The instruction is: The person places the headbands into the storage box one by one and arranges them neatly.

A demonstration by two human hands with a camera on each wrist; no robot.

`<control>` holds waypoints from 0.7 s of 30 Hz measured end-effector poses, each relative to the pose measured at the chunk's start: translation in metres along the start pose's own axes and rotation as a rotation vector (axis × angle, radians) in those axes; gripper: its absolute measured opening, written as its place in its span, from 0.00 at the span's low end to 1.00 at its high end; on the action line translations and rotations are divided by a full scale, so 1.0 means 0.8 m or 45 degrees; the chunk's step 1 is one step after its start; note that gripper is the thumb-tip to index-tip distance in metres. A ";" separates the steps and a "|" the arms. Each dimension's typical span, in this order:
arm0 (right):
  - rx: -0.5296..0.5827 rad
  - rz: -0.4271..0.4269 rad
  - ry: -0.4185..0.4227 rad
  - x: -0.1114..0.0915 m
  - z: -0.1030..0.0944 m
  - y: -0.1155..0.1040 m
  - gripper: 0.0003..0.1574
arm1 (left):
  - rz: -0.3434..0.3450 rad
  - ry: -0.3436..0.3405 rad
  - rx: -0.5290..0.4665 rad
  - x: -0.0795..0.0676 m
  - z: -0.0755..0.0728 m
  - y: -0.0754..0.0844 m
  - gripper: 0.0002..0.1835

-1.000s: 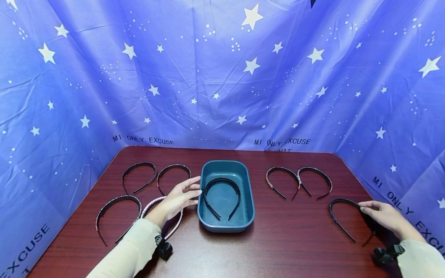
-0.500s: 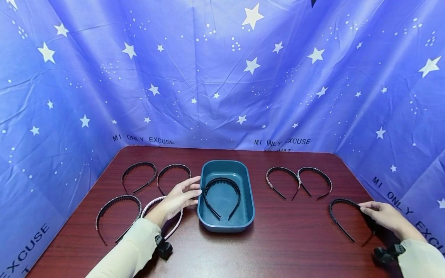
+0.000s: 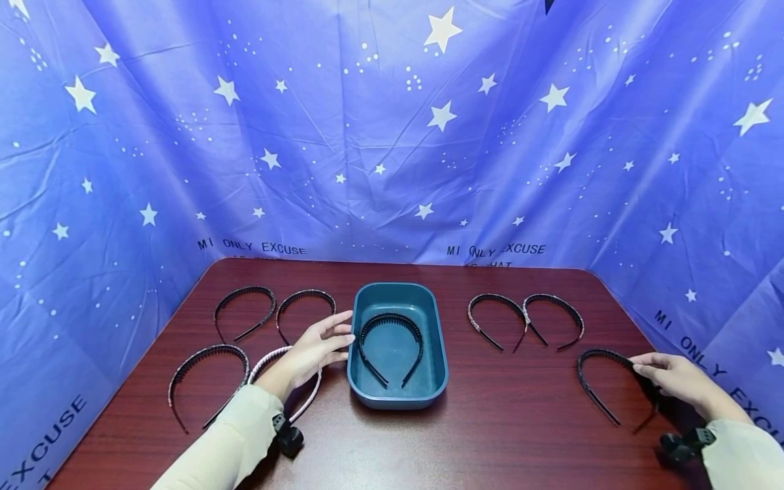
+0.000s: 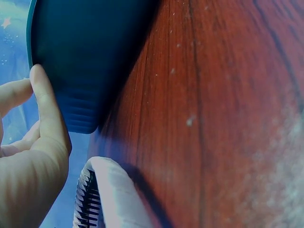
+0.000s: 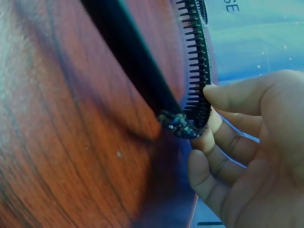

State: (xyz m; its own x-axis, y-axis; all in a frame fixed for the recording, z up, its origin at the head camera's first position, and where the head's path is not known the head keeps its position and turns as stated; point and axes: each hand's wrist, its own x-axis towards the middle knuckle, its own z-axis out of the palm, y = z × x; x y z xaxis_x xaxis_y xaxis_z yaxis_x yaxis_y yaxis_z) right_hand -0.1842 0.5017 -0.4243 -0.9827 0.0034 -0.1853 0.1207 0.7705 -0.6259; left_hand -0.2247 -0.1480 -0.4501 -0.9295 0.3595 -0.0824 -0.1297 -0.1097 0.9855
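Observation:
In the head view a dark teal plastic box (image 3: pixel 398 401) stands mid-table, with a black toothed headband (image 3: pixel 392 318) lying inside it. My left hand (image 3: pixel 315 354) touches the box's left wall with extended fingers. A whitish-pink wrapped headband (image 4: pixel 116 190) lies under the left wrist, partly hidden. At the table's right side my right hand (image 3: pixel 676 381) pinches a black headband (image 3: pixel 597 354) at its curved side. The right wrist view shows comb teeth along that headband's inner side and dark glittery beads on its band, between thumb and fingers (image 5: pixel 232 142).
Two dark headbands with patterned bands (image 3: pixel 497 298) (image 3: pixel 554 299) lie side by side right of the box. Further dark headbands (image 3: pixel 245 289) (image 3: pixel 306 294) (image 3: pixel 211 348) lie to its left. A starry blue cloth (image 3: pixel 392 136) surrounds the reddish-brown table (image 3: pixel 490 435).
The headband in my right hand has shifted very slightly to the left. My left hand stays at the box wall, and the other headbands lie as before.

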 end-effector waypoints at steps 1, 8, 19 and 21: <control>0.000 -0.004 0.005 0.000 0.000 -0.001 0.26 | 0.000 0.000 0.002 0.000 0.000 0.000 0.36; 0.004 -0.033 0.014 0.000 0.001 -0.009 0.26 | -0.003 0.003 0.008 -0.001 0.000 0.000 0.36; -0.026 -0.117 0.019 0.007 0.003 -0.024 0.25 | -0.010 0.012 -0.002 -0.001 0.001 0.002 0.36; -0.040 -0.144 0.015 0.010 0.003 -0.028 0.24 | -0.005 0.010 0.003 -0.002 0.002 0.003 0.35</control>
State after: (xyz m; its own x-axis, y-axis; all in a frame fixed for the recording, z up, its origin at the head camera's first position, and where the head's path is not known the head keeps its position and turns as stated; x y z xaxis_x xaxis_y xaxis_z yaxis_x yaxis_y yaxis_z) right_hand -0.1942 0.4830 -0.4134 -0.9914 -0.0772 -0.1058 0.0048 0.7858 -0.6185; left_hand -0.2232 -0.1476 -0.4474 -0.9318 0.3523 -0.0873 -0.1324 -0.1060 0.9855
